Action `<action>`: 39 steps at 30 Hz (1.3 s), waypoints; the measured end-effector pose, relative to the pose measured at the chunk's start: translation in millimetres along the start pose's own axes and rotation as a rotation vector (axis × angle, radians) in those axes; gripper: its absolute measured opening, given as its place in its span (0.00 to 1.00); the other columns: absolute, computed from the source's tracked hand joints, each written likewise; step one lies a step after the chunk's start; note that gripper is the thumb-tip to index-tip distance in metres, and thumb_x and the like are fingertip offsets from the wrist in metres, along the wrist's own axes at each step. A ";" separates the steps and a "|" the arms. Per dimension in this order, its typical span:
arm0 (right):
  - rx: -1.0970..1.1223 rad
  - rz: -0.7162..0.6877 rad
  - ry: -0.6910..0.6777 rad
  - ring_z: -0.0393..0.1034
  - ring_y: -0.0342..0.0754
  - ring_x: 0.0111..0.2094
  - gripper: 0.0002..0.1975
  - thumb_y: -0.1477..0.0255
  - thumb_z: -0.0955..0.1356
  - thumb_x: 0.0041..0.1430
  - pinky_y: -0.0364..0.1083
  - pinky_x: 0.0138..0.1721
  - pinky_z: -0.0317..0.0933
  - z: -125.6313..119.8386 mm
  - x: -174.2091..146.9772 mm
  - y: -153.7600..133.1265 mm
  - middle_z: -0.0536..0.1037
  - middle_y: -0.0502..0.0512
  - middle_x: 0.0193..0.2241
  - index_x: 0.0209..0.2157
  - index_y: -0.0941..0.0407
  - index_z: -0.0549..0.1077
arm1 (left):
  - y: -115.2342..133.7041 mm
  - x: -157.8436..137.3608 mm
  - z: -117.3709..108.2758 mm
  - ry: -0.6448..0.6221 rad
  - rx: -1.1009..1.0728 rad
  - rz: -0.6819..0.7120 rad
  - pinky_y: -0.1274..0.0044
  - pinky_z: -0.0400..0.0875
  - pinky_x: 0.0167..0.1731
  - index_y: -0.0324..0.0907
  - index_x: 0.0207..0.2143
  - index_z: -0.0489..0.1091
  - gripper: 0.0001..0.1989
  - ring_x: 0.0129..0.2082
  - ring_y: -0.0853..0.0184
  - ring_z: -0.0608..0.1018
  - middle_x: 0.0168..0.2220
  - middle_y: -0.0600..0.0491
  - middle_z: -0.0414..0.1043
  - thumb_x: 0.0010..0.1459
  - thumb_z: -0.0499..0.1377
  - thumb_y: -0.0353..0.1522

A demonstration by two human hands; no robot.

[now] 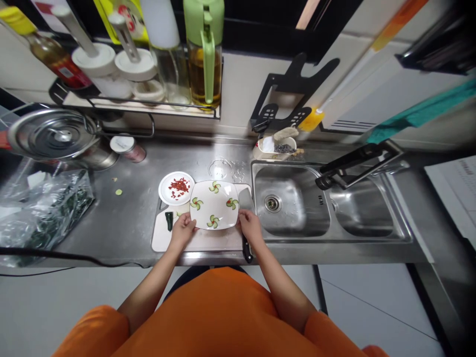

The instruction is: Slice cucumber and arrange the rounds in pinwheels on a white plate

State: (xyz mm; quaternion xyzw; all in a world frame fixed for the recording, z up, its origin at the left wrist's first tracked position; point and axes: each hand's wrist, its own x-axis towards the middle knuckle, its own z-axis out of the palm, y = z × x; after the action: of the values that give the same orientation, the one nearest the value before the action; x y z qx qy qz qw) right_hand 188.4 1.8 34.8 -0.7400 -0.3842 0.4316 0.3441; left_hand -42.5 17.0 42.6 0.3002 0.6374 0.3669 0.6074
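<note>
Between my two hands is a white square plate (214, 204) with rounded corners, bearing green pinwheel-like garnishes with red bits near each side. My left hand (183, 229) pinches its left edge, and my right hand (250, 226) grips its right edge. Beneath it lies a white cutting board (219, 241); whether the plate touches the board I cannot tell. A knife (247, 250) with a black handle lies at the board's right end, partly behind my right hand. A dark green cucumber end (169, 220) rests on the board's left. Behind it stands a small white plate (163, 191) of chopped red pieces.
A double steel sink (293, 198) with a black faucet (345, 166) is on the right. Left are a lidded pot (55, 136), a small jar (128, 148) and a plastic bag of greens (55, 213). Above, a rack (148, 111) carries bottles. A sponge holder (275, 148) stands behind the sink.
</note>
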 end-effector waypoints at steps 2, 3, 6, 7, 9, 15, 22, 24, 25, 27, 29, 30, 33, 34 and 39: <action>0.053 0.028 -0.012 0.66 0.45 0.22 0.13 0.69 0.61 0.48 0.42 0.25 0.60 -0.8 -2.2 -2.6 0.72 0.48 0.19 0.34 0.57 0.73 | 1.8 -2.6 -1.6 0.000 -0.015 0.004 0.79 0.70 0.27 0.39 0.39 0.67 0.19 0.23 0.72 0.72 0.24 0.58 0.70 0.43 0.62 0.34; 0.092 0.049 -0.021 0.65 0.44 0.21 0.13 0.68 0.62 0.48 0.42 0.24 0.59 -1.1 -3.4 -4.4 0.71 0.48 0.18 0.34 0.57 0.72 | 2.6 -3.7 -2.3 -0.003 -0.025 0.004 0.79 0.70 0.27 0.39 0.39 0.67 0.19 0.23 0.72 0.72 0.24 0.57 0.70 0.42 0.62 0.35; 0.254 0.131 -0.042 0.64 0.43 0.20 0.13 0.66 0.66 0.46 0.41 0.22 0.59 -0.9 -7.2 -10.8 0.70 0.46 0.19 0.35 0.56 0.70 | 4.9 -6.4 -4.1 0.000 -0.051 0.004 0.79 0.69 0.26 0.38 0.39 0.67 0.20 0.23 0.72 0.71 0.24 0.57 0.70 0.41 0.63 0.36; 0.315 0.160 -0.049 0.64 0.43 0.20 0.14 0.66 0.67 0.46 0.41 0.22 0.59 -0.1 -8.3 -12.7 0.71 0.46 0.19 0.35 0.56 0.69 | 5.5 -7.1 -4.6 0.003 -0.052 0.005 0.79 0.69 0.26 0.38 0.39 0.67 0.20 0.23 0.72 0.71 0.23 0.58 0.70 0.41 0.63 0.36; 0.438 0.215 -0.084 0.66 0.42 0.21 0.16 0.65 0.68 0.44 0.40 0.22 0.61 2.4 -10.2 -15.9 0.72 0.46 0.21 0.36 0.55 0.67 | 6.7 -8.4 -5.1 0.007 -0.043 0.005 0.79 0.69 0.27 0.39 0.38 0.67 0.21 0.23 0.72 0.72 0.24 0.58 0.70 0.41 0.63 0.37; 0.721 0.295 -0.273 0.73 0.46 0.33 0.25 0.69 0.71 0.42 0.44 0.30 0.68 15.8 -15.2 -22.5 0.76 0.50 0.36 0.44 0.52 0.64 | 6.7 -12.6 -5.0 -0.017 -0.033 -0.026 0.79 0.70 0.28 0.39 0.39 0.67 0.21 0.26 0.71 0.73 0.26 0.56 0.71 0.42 0.63 0.37; 0.816 0.322 -0.251 0.74 0.49 0.35 0.26 0.73 0.71 0.40 0.46 0.30 0.69 27.1 -18.6 -23.0 0.76 0.50 0.40 0.45 0.51 0.64 | 3.0 -13.1 -10.3 -0.040 -0.059 -0.028 0.79 0.71 0.29 0.39 0.40 0.67 0.21 0.28 0.70 0.74 0.27 0.56 0.72 0.42 0.63 0.36; 0.820 0.316 -0.249 0.74 0.49 0.35 0.26 0.73 0.72 0.40 0.46 0.31 0.69 29.2 -17.9 -21.7 0.76 0.50 0.40 0.44 0.51 0.65 | 3.5 -13.2 -13.1 -0.040 -0.065 -0.035 0.79 0.71 0.29 0.39 0.41 0.66 0.21 0.29 0.70 0.75 0.27 0.56 0.72 0.43 0.63 0.37; 0.817 0.316 -0.248 0.74 0.49 0.35 0.26 0.72 0.72 0.40 0.46 0.31 0.69 30.0 -17.4 -21.0 0.77 0.50 0.40 0.44 0.51 0.65 | 4.1 -13.5 -14.6 -0.041 -0.069 -0.040 0.78 0.71 0.29 0.39 0.41 0.66 0.22 0.29 0.69 0.75 0.27 0.56 0.72 0.43 0.63 0.37; 0.809 0.322 -0.251 0.74 0.50 0.36 0.25 0.72 0.72 0.39 0.47 0.32 0.70 30.9 -15.9 -19.9 0.77 0.51 0.39 0.43 0.51 0.66 | 6.2 -14.7 -17.5 -0.058 -0.084 -0.046 0.78 0.72 0.31 0.39 0.42 0.66 0.23 0.31 0.68 0.76 0.27 0.55 0.73 0.43 0.64 0.39; 0.816 0.327 -0.255 0.74 0.51 0.35 0.26 0.72 0.73 0.38 0.47 0.31 0.70 30.1 -14.0 -19.2 0.78 0.51 0.38 0.42 0.52 0.66 | 9.2 -16.3 -20.2 -0.104 -0.108 -0.051 0.77 0.72 0.34 0.39 0.43 0.66 0.25 0.33 0.67 0.77 0.29 0.54 0.73 0.43 0.65 0.40; 0.823 0.328 -0.259 0.74 0.50 0.35 0.26 0.72 0.73 0.38 0.47 0.31 0.70 28.7 -12.9 -19.1 0.78 0.51 0.37 0.42 0.52 0.66 | 10.8 -17.2 -21.5 -0.133 -0.120 -0.054 0.76 0.72 0.35 0.39 0.44 0.66 0.27 0.34 0.67 0.77 0.30 0.53 0.74 0.43 0.65 0.41; 0.838 0.325 -0.282 0.75 0.50 0.33 0.24 0.74 0.73 0.37 0.47 0.31 0.70 18.0 -9.5 -18.9 0.79 0.50 0.35 0.40 0.53 0.67 | 13.1 -18.8 -25.7 -0.188 -0.133 -0.071 0.74 0.72 0.40 0.38 0.46 0.66 0.29 0.37 0.66 0.77 0.35 0.50 0.75 0.44 0.65 0.43; 0.837 0.328 -0.286 0.75 0.50 0.33 0.24 0.74 0.74 0.37 0.47 0.31 0.70 11.7 -8.4 -18.6 0.79 0.50 0.34 0.40 0.53 0.68 | 12.5 -19.0 -27.4 -0.188 -0.122 -0.076 0.73 0.72 0.41 0.38 0.46 0.66 0.30 0.37 0.66 0.77 0.36 0.49 0.75 0.44 0.65 0.44; 0.760 0.403 -0.317 0.75 0.50 0.34 0.25 0.79 0.74 0.37 0.48 0.33 0.71 -45.6 -7.4 -13.7 0.79 0.55 0.36 0.41 0.55 0.70 | -2.7 -19.2 -40.3 -0.175 0.131 0.037 0.72 0.71 0.43 0.38 0.44 0.69 0.26 0.37 0.65 0.78 0.37 0.47 0.76 0.45 0.64 0.43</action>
State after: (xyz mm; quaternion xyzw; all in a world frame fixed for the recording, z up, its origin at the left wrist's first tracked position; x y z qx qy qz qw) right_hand 223.4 -6.3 66.8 -0.5461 -0.0951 0.7081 0.4375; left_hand -80.8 -4.6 50.7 0.3818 0.5989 0.3082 0.6329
